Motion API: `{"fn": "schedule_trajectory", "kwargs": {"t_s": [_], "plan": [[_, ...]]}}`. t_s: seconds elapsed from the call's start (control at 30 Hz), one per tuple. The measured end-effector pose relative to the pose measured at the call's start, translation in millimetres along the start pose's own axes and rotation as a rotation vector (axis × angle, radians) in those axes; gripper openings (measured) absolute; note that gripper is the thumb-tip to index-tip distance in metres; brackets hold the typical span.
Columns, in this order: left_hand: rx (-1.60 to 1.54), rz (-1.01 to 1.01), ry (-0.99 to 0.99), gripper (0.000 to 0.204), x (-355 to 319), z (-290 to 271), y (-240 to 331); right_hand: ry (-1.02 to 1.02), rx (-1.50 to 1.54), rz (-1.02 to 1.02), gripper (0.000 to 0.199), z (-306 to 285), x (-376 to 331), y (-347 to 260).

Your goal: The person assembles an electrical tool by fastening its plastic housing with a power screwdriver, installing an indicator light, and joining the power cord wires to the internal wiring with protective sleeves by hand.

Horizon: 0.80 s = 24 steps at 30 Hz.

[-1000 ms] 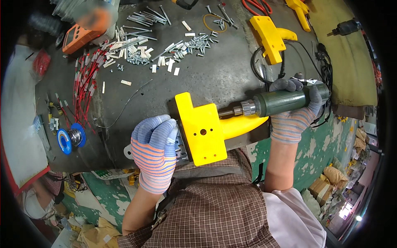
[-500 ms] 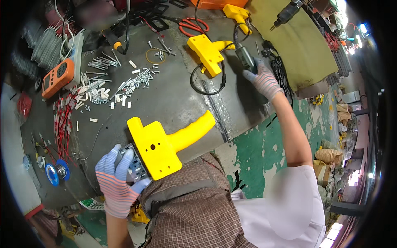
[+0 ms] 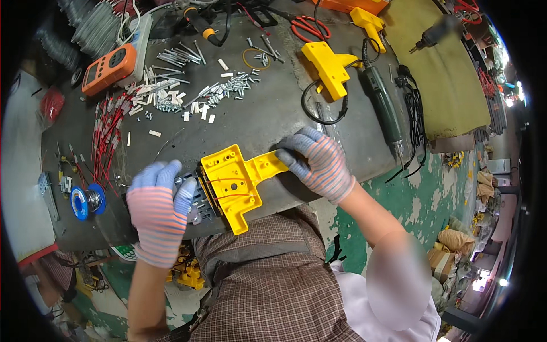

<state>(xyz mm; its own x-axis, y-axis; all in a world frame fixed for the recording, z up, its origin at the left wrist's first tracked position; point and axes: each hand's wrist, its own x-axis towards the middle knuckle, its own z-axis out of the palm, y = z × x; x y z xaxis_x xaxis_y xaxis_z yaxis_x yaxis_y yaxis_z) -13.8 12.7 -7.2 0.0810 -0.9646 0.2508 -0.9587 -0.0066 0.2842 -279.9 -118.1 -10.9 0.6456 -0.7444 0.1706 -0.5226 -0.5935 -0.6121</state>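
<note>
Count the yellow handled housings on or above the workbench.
3: one yellow housing, handle in the right hand; a second left of the green electric screwdriver; a third farther back. More may be hidden.

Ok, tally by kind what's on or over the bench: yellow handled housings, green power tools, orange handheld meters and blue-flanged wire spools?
Yellow housing touched by the right hand: 1
Yellow housings lying farther off: 2
Green power tool: 1
Orange meter: 1
Blue-flanged wire spool: 1
Total: 6
</note>
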Motion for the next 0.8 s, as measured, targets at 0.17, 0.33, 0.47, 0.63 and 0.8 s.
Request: {"fn": "schedule_trajectory", "kwargs": {"t_s": [0.17,0.33,0.47,0.63,0.8], "plan": [[0.006,0.133,0.122,0.024,-7,-11,49,0.128,0.046,-0.21,0.02,-8,12,-36],[-0.178,0.29,0.197,0.02,-6,26,38,-0.129,-0.15,-0.253,0.025,10,29,-60],[-0.309,0.463,0.116,0.01,-7,32,29,-0.066,-0.087,-0.239,0.019,25,31,-40],[-0.42,0.334,0.047,0.021,-6,19,34,0.05,-0.09,-0.173,0.016,37,35,-42],[-0.524,0.339,-0.006,0.026,25,-33,-34,0.103,-0.237,-0.152,0.019,20,38,-44]]}}
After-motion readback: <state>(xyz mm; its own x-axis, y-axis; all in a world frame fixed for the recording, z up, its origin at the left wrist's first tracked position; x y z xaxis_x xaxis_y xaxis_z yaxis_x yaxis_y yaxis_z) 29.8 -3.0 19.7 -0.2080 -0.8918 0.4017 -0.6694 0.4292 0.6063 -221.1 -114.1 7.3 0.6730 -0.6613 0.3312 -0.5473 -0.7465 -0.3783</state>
